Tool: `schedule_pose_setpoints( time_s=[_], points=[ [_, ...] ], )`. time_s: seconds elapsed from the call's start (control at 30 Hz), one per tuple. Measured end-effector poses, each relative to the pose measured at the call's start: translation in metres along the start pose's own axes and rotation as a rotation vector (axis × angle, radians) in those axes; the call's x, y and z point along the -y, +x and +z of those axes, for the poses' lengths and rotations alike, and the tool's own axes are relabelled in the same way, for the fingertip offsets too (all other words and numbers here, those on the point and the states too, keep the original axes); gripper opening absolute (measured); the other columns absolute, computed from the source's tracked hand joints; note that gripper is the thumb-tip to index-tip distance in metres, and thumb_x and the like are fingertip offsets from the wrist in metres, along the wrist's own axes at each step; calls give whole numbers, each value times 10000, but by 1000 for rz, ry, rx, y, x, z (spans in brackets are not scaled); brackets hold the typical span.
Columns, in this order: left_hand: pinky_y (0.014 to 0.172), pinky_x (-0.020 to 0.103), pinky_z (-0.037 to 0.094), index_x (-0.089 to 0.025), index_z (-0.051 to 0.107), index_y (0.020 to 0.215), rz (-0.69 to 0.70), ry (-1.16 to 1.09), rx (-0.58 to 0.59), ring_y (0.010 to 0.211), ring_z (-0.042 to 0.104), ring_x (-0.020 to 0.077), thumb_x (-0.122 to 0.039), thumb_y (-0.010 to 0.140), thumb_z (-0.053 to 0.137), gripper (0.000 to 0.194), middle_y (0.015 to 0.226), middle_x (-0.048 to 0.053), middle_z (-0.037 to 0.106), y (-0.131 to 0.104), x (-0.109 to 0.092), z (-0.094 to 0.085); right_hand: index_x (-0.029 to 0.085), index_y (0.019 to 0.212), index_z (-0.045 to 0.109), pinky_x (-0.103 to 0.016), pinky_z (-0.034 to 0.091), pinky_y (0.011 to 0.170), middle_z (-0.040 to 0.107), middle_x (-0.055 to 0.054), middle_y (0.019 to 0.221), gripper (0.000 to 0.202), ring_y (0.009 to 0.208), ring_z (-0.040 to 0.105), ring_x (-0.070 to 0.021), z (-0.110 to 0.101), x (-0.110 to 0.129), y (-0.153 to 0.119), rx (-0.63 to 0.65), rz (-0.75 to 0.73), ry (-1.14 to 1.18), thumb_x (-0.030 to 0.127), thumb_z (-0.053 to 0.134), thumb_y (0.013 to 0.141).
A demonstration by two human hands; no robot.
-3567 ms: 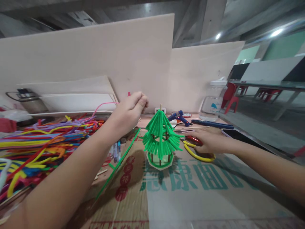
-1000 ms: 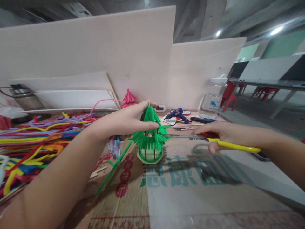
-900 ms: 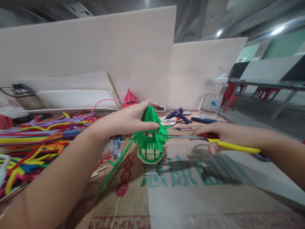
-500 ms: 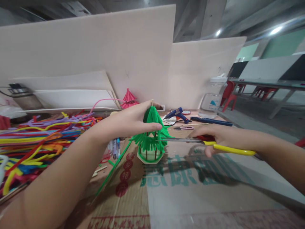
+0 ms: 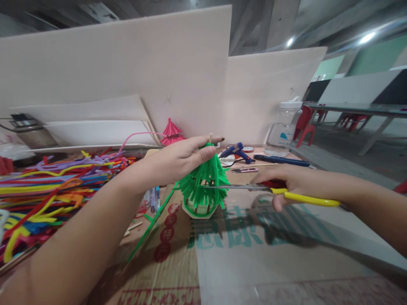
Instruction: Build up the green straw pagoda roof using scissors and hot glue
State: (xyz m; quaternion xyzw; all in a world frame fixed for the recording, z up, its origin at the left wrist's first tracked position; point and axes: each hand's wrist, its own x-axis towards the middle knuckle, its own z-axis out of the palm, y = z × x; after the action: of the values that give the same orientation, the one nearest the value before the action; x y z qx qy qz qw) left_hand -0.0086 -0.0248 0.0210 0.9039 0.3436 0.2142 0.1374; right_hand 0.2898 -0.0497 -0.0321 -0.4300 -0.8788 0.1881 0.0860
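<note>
A small pavilion model stands on the printed cardboard, with a fringed roof of green pipe cleaners, brown posts and an octagonal base. My left hand closes round the roof's peak, thumb in front, with a pale stick poking up beside it. In my right hand are scissors with a yellow handle. Their blades point left and lie across the front of the roof fringe. Whether the blades are parted is hard to make out. A long green pipe cleaner lies left of the model.
Many coloured pipe cleaners pile up at left. Behind the model are a blue glue gun, thread snips, a dark blue pen-like tool and a clear bottle. A pink roofed model stands against the board.
The upper green roof has shifted down and tilted to the right. My left thumb has moved up towards the peak. The right hand and scissors have hardly moved.
</note>
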Motion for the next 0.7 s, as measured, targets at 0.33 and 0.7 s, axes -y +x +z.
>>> schedule_pose_setpoints(
  time_s=[0.33,0.7],
  points=[
    [1135,360,361,-253,516,1427,9,23,11,1282,550,229,-486,997,390,505,1443,31,563,2,1,1,265,1131,718,-377,473,931,713,-63,1098,511,1053,625,-309,1,1,0,-14,-22,8,585,689,734],
    [1120,339,382,-223,519,1414,20,14,26,1303,537,219,-433,1000,398,479,1460,33,547,3,-6,2,271,1134,716,-364,471,910,718,-53,1039,516,1047,626,-303,2,2,0,-43,-25,-31,596,699,734]
  ],
)
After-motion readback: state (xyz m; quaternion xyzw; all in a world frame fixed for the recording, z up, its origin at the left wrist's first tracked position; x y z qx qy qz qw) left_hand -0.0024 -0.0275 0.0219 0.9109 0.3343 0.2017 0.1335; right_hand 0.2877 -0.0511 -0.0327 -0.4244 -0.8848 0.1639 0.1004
